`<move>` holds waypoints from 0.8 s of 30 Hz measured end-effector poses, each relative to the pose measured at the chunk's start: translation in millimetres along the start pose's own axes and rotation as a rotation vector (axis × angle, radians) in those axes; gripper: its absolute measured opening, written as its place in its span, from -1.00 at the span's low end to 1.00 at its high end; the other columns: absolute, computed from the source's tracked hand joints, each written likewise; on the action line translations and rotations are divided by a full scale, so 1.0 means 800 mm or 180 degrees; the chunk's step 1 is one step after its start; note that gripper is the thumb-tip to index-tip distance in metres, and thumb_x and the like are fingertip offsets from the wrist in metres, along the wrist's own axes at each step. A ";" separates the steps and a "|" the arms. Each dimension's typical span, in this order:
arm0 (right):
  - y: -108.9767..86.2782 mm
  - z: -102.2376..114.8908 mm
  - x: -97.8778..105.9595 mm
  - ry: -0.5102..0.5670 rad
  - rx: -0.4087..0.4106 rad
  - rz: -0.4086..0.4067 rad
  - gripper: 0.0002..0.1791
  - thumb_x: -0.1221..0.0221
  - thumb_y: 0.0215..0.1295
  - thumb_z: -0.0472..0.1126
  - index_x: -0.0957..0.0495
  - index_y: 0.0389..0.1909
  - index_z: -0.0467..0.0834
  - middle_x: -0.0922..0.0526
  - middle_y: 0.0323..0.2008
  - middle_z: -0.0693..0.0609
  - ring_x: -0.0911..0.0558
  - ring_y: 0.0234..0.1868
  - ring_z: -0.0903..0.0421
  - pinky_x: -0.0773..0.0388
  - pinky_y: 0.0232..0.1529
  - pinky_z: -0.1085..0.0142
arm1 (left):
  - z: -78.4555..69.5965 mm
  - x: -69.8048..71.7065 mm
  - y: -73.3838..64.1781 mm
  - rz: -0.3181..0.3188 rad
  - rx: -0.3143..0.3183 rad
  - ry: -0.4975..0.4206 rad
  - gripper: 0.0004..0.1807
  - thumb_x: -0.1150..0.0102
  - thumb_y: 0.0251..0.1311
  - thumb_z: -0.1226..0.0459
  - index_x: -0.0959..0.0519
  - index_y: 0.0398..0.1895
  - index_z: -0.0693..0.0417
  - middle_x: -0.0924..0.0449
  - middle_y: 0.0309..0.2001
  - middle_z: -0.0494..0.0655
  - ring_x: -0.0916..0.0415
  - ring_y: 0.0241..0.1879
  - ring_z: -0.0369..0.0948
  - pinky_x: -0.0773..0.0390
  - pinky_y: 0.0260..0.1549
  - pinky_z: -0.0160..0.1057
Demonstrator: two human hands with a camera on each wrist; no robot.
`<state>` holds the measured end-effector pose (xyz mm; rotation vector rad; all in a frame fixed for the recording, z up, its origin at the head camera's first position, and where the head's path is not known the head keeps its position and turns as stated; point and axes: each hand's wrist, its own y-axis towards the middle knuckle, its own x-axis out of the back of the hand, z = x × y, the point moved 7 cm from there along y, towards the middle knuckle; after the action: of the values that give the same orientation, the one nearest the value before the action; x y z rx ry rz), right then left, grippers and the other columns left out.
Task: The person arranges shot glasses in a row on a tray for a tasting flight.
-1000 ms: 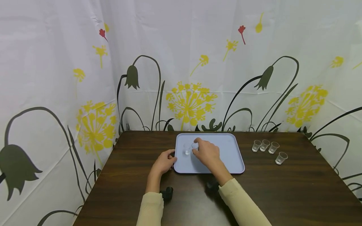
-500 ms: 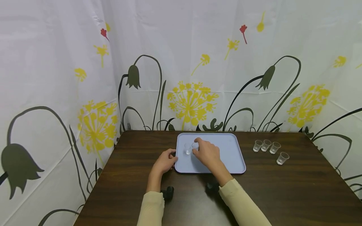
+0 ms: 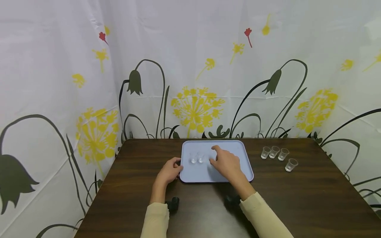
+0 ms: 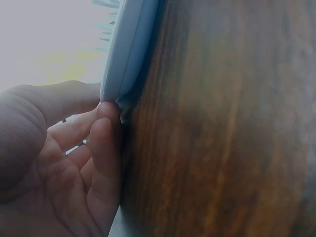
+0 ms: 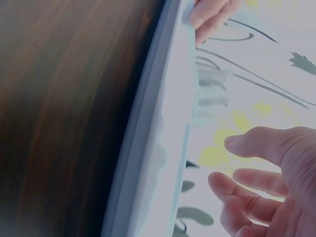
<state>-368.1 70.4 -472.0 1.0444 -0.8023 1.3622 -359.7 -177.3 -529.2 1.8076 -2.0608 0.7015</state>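
In the head view, a light blue tray (image 3: 193, 174) lies on the dark wooden table. Two small clear plastic cups, a left one (image 3: 193, 158) and a right one (image 3: 201, 158), stand upright side by side on its left part. My left hand (image 3: 169, 170) holds the tray's left edge. In the left wrist view, the thumb (image 4: 74, 98) and fingertips of that hand pinch the tray's rim (image 4: 121, 59). Above the tray, just right of the cups, my right hand (image 3: 228, 164) has its thumb and fingers spread, holding nothing.
Several more clear cups stand on the table right of the tray, including a leftmost cup (image 3: 266, 152) and a nearest cup (image 3: 291, 165). Behind the table hangs a white curtain (image 3: 190, 39) with printed flowers.
My right hand has let go of the right cup and moved right, its fingers spreading. That cup now stands beside the other one. My left hand stays at the tray's edge.
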 end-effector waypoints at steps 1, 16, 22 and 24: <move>-0.002 -0.005 0.003 -0.0007 -0.0016 -0.0017 -0.45 -0.37 0.40 0.10 -0.57 0.36 0.11 -0.73 -0.39 0.15 -0.64 -0.45 0.03 -0.49 -0.48 0.09 | 0.001 0.000 0.000 0.0001 0.0006 -0.0006 -0.50 -0.17 0.52 0.34 -0.47 0.45 0.30 -0.63 -0.31 0.03 -0.53 -0.47 -0.17 -0.51 -0.46 -0.27; -0.032 -0.082 0.040 -0.0126 -0.0208 -0.0174 -0.52 -0.24 0.48 0.16 -0.61 0.31 0.09 -0.76 -0.40 0.12 -0.63 -0.50 0.01 -0.48 -0.52 0.06 | 0.006 -0.005 0.000 0.0008 0.0036 -0.0043 -0.56 -0.16 0.53 0.34 -0.48 0.38 0.32 -0.62 -0.29 0.05 -0.53 -0.46 -0.17 -0.53 -0.46 -0.27; -0.036 -0.116 0.067 -0.0076 -0.0404 -0.0094 -0.51 -0.23 0.50 0.15 -0.63 0.29 0.00 -0.79 -0.31 0.01 -0.66 -0.44 0.02 -0.51 -0.48 0.06 | 0.001 -0.002 0.003 0.0014 0.0000 0.0007 -0.55 -0.15 0.52 0.35 -0.47 0.39 0.34 -0.66 -0.26 0.10 -0.54 -0.48 -0.15 -0.54 -0.45 -0.26; -0.037 -0.128 0.079 -0.0040 -0.0479 -0.0070 -0.51 -0.21 0.50 0.17 -0.64 0.28 -0.01 -0.81 -0.24 -0.05 -0.69 -0.37 -0.03 -0.53 -0.42 0.01 | 0.000 -0.002 0.003 0.0017 -0.0009 0.0015 -0.55 -0.15 0.52 0.36 -0.47 0.39 0.34 -0.66 -0.25 0.11 -0.54 -0.48 -0.15 -0.54 -0.45 -0.26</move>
<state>-346.0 190.8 -454.1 0.9421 -0.8861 1.2577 -361.9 -175.8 -530.6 1.7980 -2.0634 0.7033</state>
